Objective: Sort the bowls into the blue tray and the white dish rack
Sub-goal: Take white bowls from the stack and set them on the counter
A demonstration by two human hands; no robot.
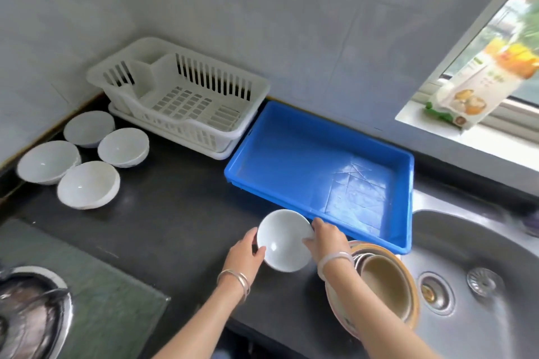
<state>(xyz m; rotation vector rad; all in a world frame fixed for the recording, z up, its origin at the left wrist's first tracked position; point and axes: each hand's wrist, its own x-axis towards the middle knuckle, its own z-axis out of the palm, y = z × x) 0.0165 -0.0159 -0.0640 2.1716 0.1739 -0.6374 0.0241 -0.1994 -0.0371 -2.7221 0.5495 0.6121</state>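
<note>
White bowl (pixel 284 240) sits tilted, its open mouth facing up toward me, above the dark counter (pixel 175 213) just before the blue tray (pixel 320 166). I see my left hand (pixel 248 251) and right hand (pixel 326 237) gripping opposite rims, wrists angled inward. It looks plain, glossy, round.

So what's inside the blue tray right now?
Nothing yet. The blue tray shows only its bare floor, with pale scuffs near the right end. The white bowl held by both hands sits in front of it and hides a small bit of the near rim.
</note>
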